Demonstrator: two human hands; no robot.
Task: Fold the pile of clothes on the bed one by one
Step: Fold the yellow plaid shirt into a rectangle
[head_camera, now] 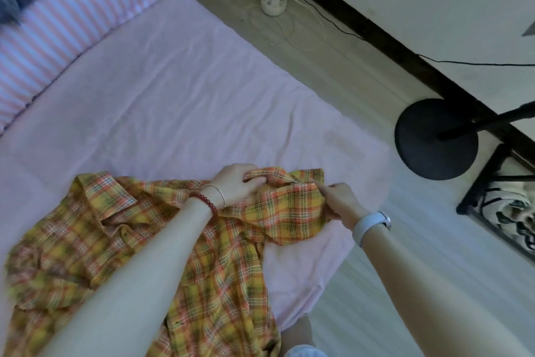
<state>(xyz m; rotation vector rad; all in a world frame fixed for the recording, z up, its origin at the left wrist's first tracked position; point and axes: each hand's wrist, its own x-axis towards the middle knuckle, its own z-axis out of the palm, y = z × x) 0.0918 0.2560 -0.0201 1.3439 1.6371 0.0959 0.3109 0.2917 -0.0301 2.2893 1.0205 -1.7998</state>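
We see the plaid shirt (139, 243) spread on the near part of the pink bed (173, 90), one sleeve (292, 203) lifted. The left hand (237, 185) pinches the sleeve's cuff with curled fingers; the right hand (338, 200) grips the sleeve's near edge. A striped pillow (72, 17) lies far left, a black lamp base (434, 139) on the floor right.

- Shirt (220, 278): soft woven plaid cloth, matt, creased.
- Bed (173, 101): smooth pink cloth sheet, lightly wrinkled.
- Floor (405, 284): pale wood planks.
- Lamp base (431, 139): matt black.
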